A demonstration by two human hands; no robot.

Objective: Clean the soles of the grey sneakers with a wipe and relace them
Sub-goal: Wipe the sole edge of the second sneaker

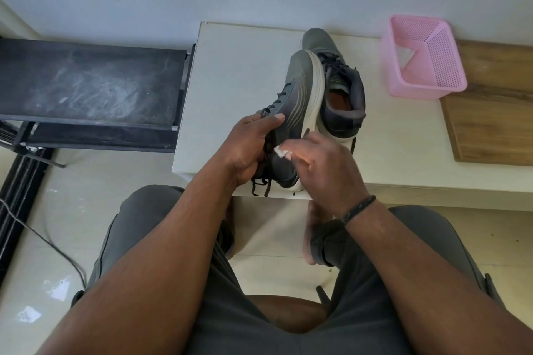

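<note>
I saw one grey sneaker [291, 112] tipped on its side at the bench [230, 72] edge, my left hand [248, 147] gripping its laced top. My right hand [326, 164] pinched the wipe [281, 151]. The loose laces [261, 186] dangled; I thought they could snag, or the shoe could slip off.

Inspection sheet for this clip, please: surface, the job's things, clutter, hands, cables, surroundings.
Surface: white table, with a wooden board at its right end.
Job's things: held sneaker turned on its side, sole facing right; second sneaker upright behind it; white wipe.
Clutter: pink basket, something pale inside.
Hands: left hand grips the held sneaker at the laces; right hand pinches the wipe.
Cables: one cable on the floor, left.
Surroundings: dusty black rack, pale wall.
</note>
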